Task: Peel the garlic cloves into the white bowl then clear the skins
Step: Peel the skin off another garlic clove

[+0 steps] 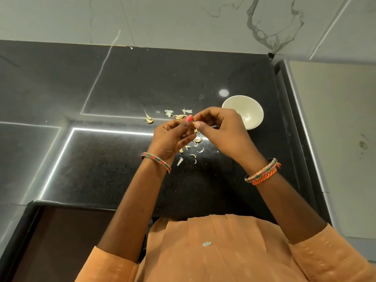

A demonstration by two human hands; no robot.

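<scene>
Both hands meet above the black counter (122, 82), pinching one small garlic clove (193, 123) between their fingertips. My left hand (173, 137) holds it from the left, thumb on top. My right hand (221, 131) pinches it from the right with thumb and forefinger. The clove is mostly hidden by the fingers. The white bowl (250, 112) stands just behind my right hand, partly covered by it. Unpeeled cloves (149, 119) lie on the counter to the left, and more cloves (179, 116) sit behind my hands. Loose skins (180, 160) are scattered under and below my hands.
A marble wall (183, 19) rises behind the counter. The counter's right edge (284, 119) drops to a pale floor (335, 139). Its front edge (71, 202) runs near my body, with a dark cabinet below it. Bright light reflections streak the counter's left part.
</scene>
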